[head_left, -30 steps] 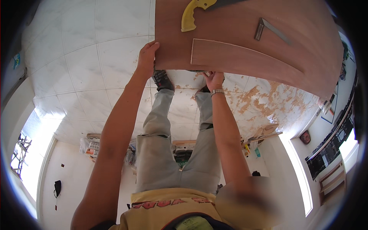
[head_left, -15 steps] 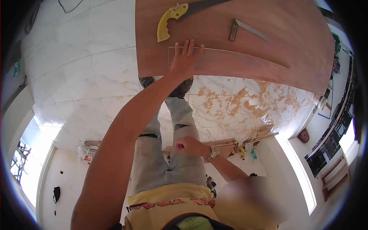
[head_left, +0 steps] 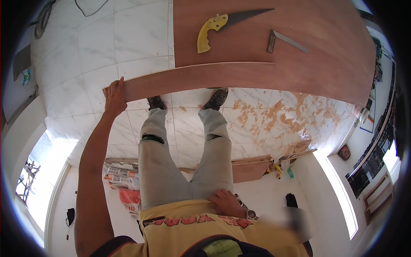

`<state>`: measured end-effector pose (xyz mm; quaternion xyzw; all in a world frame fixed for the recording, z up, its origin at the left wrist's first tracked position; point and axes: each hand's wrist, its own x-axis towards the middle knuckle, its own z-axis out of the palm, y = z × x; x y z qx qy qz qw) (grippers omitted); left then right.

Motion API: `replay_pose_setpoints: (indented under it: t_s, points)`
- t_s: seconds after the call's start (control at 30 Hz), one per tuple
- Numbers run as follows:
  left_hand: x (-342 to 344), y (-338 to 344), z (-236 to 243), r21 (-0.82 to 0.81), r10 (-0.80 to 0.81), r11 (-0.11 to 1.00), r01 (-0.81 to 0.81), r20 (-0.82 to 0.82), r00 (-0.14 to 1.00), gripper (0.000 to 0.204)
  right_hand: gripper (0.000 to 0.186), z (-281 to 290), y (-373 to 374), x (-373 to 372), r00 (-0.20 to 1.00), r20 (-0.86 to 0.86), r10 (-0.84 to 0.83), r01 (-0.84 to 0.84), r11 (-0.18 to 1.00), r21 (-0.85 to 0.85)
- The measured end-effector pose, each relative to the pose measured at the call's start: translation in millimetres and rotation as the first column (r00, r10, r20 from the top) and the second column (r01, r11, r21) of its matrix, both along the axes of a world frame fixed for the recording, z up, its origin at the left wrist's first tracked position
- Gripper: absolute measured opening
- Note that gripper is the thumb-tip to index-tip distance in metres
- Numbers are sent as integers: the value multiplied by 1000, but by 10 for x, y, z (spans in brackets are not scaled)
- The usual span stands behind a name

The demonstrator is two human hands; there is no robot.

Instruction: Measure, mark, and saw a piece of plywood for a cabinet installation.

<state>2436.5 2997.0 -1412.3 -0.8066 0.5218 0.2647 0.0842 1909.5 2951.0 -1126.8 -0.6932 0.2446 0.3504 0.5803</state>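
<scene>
This looks like a tiled indoor room used as a woodshop: a yellow-handled saw (head_left: 224, 22) and a metal square (head_left: 271, 42) lie on a large reddish-brown board (head_left: 329, 60), brown debris (head_left: 272, 115) (sawdust, apparently) litters the white floor tiles (head_left: 98, 51), and more boards (head_left: 251, 170) sit by a wall (head_left: 257, 192).

The left arm (head_left: 93, 160) stretched forward, nearly straight, with the left hand (head_left: 114, 97) closed in a grip, while the right hand (head_left: 227, 203) lay low at the waist, fingers bent, above legs (head_left: 184, 167) planted apart.
</scene>
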Motion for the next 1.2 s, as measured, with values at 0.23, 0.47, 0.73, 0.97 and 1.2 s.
replay_pose_setpoints:
  t_s: [0.23, 0.47, 0.73, 0.97, 1.2]
  points:
    - [1247, 414, -209, -46, 43, 998, -47, -80, 996, 109, 26, 544, 281, 936, 966, -113, -232, 256, 915, 311]
    - [1547, 474, -313, -79, -21, 997, 14, -97, 995, 105, 22, -473, -1561, 2569, 977, -35, -211, 193, 940, -282]
    - [1217, 206, -241, 2, -62, 998, 62, -112, 992, 106, 44, -3037, -3342, 2907, 978, -27, -207, 80, 490, -868]
    - [1100, 15, -190, 72, 21, 997, -13, -100, 995, 92, 55, -3361, -3038, 3064, 717, 85, -692, 488, 412, -769]
    - [185, -1040, -380, 85, -54, 992, 95, -398, 916, 58, 30, -2508, -2791, 2836, 390, 419, -820, 695, -36, -718]
